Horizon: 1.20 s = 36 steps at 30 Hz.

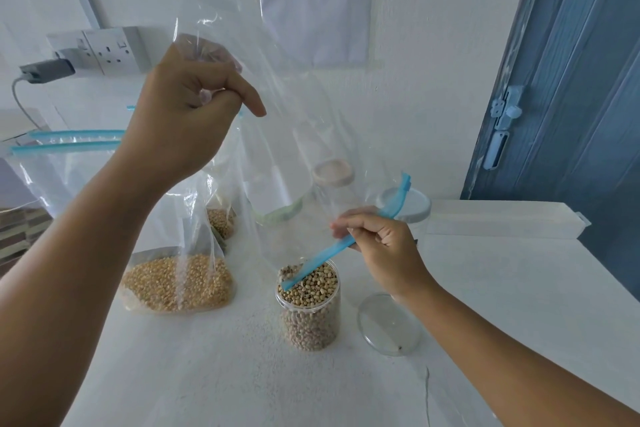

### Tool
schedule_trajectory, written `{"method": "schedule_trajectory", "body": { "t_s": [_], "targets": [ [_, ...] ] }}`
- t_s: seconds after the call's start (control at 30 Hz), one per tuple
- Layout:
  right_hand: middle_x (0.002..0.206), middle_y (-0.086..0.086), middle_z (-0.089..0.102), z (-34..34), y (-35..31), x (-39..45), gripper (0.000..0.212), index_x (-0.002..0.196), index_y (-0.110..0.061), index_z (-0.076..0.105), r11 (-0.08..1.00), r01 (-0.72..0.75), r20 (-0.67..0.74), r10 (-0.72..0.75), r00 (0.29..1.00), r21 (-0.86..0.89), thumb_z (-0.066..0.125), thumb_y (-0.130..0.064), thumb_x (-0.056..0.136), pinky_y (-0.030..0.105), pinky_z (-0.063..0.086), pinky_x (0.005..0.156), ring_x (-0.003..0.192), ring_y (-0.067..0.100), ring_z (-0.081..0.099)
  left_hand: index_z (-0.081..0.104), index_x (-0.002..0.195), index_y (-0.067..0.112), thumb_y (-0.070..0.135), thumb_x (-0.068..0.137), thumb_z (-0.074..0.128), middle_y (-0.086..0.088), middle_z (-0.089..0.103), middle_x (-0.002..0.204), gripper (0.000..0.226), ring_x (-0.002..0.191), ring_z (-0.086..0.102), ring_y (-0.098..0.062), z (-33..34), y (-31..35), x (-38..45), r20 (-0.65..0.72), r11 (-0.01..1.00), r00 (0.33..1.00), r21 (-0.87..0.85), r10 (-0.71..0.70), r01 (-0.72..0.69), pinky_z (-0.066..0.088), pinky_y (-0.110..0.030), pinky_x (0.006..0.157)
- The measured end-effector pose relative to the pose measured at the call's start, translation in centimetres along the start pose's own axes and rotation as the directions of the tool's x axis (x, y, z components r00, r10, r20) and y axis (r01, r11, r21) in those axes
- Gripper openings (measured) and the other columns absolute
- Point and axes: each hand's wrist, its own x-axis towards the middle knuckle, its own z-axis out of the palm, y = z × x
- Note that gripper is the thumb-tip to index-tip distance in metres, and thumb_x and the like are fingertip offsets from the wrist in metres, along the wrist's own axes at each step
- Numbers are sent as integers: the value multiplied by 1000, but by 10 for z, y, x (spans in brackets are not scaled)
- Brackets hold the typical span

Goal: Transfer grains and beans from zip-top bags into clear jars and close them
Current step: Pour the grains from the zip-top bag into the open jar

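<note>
A clear zip-top bag [294,121] hangs upside down over an open clear jar [309,308] that is nearly full of pale beans. My left hand [188,107] pinches the bag's bottom corner high up. My right hand [377,246] grips the bag's blue zip strip [322,262], whose end dips into the jar's mouth. A few beans sit in the bag's lower corner at the jar's rim. The jar's clear lid [389,324] lies flat on the table to the right of the jar.
A bag of yellow grain [176,282] lies left of the jar, another bag with grain [221,222] behind it. Several lidded empty jars [334,184] stand at the back. A wall socket with a plug [100,52] is up left. A blue door [571,80] is at the right.
</note>
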Motion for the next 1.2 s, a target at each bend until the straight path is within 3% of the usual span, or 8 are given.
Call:
{"method": "schedule_trajectory", "body": {
  "t_s": [0.2,0.47,0.6,1.0,1.2],
  "targets": [
    [105,-6,73,-1,0,1,41,94,-20,81,1000,12,1,-12,1000,-26,53,10,100,33,60,90,98,21,73,73,79,39,-2,85,52,-15,62,117,47,102,52,6,2,2,0,-32,1000,999,0,1,-1,38,-4,85],
    [105,-5,73,-3,-1,5,39,95,-17,81,1000,23,-14,-23,1000,-8,53,10,100,36,60,92,98,23,73,73,79,39,-2,85,51,1,56,113,47,102,51,10,0,3,2,-47,1000,999,-2,2,-2,38,-3,88],
    [105,-6,73,-2,2,3,38,95,-16,80,1000,15,-9,-15,1000,-14,53,10,100,36,61,92,98,21,74,74,79,38,-2,84,51,-13,63,110,47,104,53,-2,2,2,3,-13,1000,1000,-1,20,-20,38,-6,84],
    [104,2,73,-9,7,5,32,94,-13,81,1000,5,-63,-4,998,11,57,9,99,42,62,92,97,25,73,74,80,37,-3,85,52,-12,60,122,46,105,52,8,2,5,7,10,999,999,7,34,-34,38,-4,88],
    [103,1,73,-7,6,6,31,95,-14,81,1000,17,-45,-17,999,8,59,8,99,38,61,90,98,23,73,74,79,37,-3,85,50,-15,60,125,47,105,51,9,0,9,10,-12,999,999,1,39,-39,37,-3,87]
  ]
}}
